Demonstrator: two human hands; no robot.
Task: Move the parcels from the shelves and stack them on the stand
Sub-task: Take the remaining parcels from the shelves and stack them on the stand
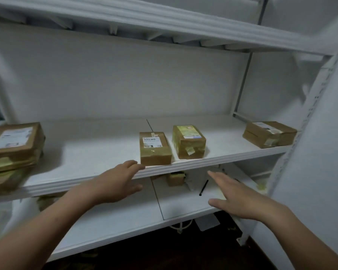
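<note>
Two small brown taped parcels stand side by side at the front of the white middle shelf (86, 149): one with a white label (154, 150) and a yellowish one (188, 142) to its right. Another parcel (269, 133) lies at the shelf's right end. A stack of flat parcels (12, 151) sits at the left end. My left hand (118, 181) is open, its fingertips at the shelf's front edge just left of the labelled parcel. My right hand (236, 197) is open and holds nothing, below and to the right of the two parcels.
On the lower shelf (115, 217) a small brown parcel (176, 178) sits partly hidden under the middle shelf, with a black pen (203, 188) near it. A white upright post (308, 117) bounds the shelves on the right. An upper shelf (164, 22) hangs overhead. The floor below is dark.
</note>
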